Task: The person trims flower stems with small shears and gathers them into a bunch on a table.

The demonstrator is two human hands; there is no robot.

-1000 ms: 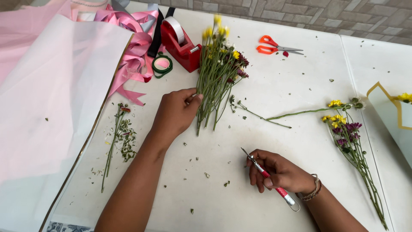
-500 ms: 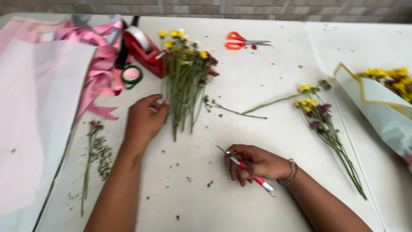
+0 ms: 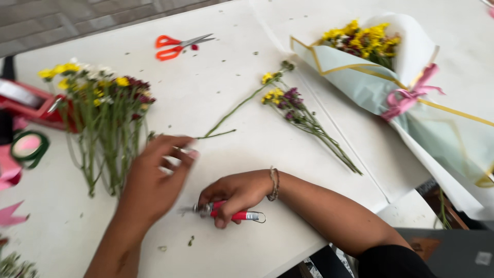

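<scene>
My left hand (image 3: 154,177) hovers blurred over the white table (image 3: 216,98), fingers apart, just right of a loose bunch of yellow and purple flowers (image 3: 103,113) and close to a single long green stem (image 3: 231,110). It holds nothing that I can see. My right hand (image 3: 234,193), with a bracelet at the wrist, rests on the table and grips small red-handled snips (image 3: 226,212). A smaller bunch of yellow and purple flowers (image 3: 303,116) lies to the right of both hands.
Red-handled scissors (image 3: 180,45) lie at the far side. A finished bouquet in pale wrapping with a pink ribbon (image 3: 391,77) lies at the right. A red tape dispenser (image 3: 31,103) and a green tape roll (image 3: 28,146) sit at the left. The table edge runs at lower right.
The view has swung right and the wrapped bouquet has come fully into sight. My left hand has left the flower bunch and moved right toward the single stem. The right hand stays put.
</scene>
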